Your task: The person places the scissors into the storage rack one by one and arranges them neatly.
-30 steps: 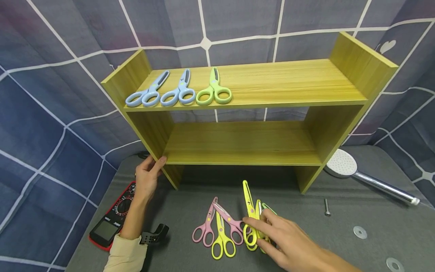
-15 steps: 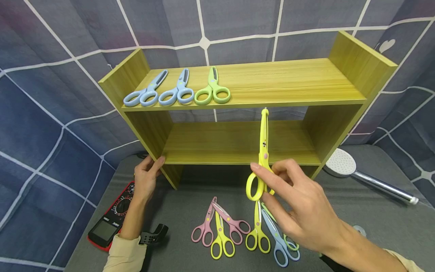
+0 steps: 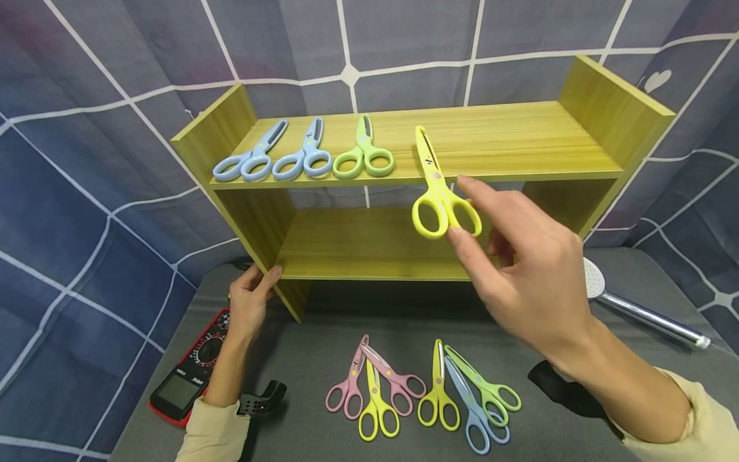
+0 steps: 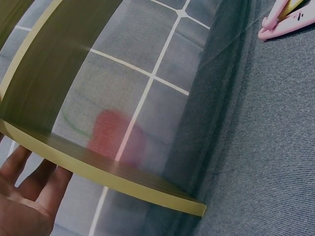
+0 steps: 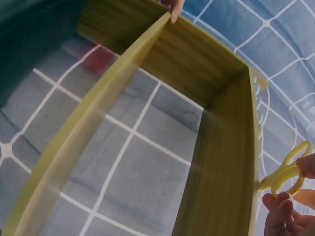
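My right hand (image 3: 525,269) pinches a pair of yellow scissors (image 3: 434,186) by one handle loop. Its blades point up and overlap the front of the top shelf (image 3: 508,138), right of the green scissors (image 3: 364,154). Two pairs of light blue scissors, the outer blue scissors (image 3: 254,157) and the inner blue scissors (image 3: 305,154), lie on that shelf's left part. With thumb and fingers, my left hand (image 3: 249,301) holds the left side panel of the wooden shelf unit (image 3: 410,278). In the right wrist view the yellow scissors (image 5: 283,176) show beside the top board.
On the grey cloth lie pink scissors (image 3: 348,388), more yellow scissors (image 3: 375,410), blue scissors (image 3: 475,417) and green scissors (image 3: 491,388). A red-black multimeter (image 3: 193,372) lies left, a shower head (image 3: 641,314) right. A patterned curtain (image 3: 404,32) hangs behind.
My right hand has lifted the yellow scissors from the group on the cloth up to the front of the top shelf. The left hand stays on the side panel.
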### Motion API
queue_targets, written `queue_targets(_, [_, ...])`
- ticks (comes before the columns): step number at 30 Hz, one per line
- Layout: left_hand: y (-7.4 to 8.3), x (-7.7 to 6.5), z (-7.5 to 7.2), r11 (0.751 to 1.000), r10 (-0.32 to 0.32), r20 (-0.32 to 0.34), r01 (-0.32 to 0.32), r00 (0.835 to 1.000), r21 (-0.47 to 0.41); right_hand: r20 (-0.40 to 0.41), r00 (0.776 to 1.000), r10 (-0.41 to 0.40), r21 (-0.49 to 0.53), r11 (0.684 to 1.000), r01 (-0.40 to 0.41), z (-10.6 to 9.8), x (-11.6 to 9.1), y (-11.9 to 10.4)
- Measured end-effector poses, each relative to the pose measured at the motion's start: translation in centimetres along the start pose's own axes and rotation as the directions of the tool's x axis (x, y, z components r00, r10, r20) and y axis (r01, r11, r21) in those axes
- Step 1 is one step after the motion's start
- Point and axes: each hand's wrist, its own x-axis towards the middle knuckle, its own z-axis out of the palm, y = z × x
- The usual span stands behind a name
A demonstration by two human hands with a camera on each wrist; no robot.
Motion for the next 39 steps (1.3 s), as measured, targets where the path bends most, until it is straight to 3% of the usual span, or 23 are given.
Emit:
queue_targets(1, [0.0,0.0,0.0,1.000,0.001,-0.003,-0.001,1.000,-0.005,-0.012,1.000,-0.005,-0.015,1.000,0.004,-1.0,1.8,-2.7])
queue_targets(7, [-0.1,0.1,0.0,1.000,0.009,-0.007,-0.009,1.000,-0.030,-0.066,0.998,-0.009,-0.052,0.999,0.005,-1.2,4.4,-4.3])
queue_targets(13, [0.0,0.3,0.3,0.999,0.013,-0.010,-0.013,1.000,-0.030,-0.056,0.997,-0.047,-0.128,0.991,0.040,-1.0,6.1,-3.9])
queue_targets(25, [-0.1,0.0,0.3,1.000,0.007,-0.036,-0.008,0.999,-0.028,0.067,0.996,0.056,-0.243,0.969,-0.038,-0.6,7.9,-3.4])
queue_targets(29, [-0.1,0.0,0.3,0.999,0.010,-0.043,-0.012,0.999,-0.037,0.077,0.994,0.083,-0.168,0.983,-0.069,-1.0,7.7,-3.5])
queue_targets(33, [-0.1,0.0,0.3,0.999,0.012,-0.048,-0.013,0.999,-0.037,0.022,0.996,0.092,0.002,0.996,-0.092,-1.6,6.5,-3.3])
queue_targets(39, [-0.1,0.0,0.3,0.998,0.012,-0.038,-0.014,0.999,-0.053,-0.122,0.992,0.039,0.296,0.955,-0.001,-1.2,1.4,-3.0])
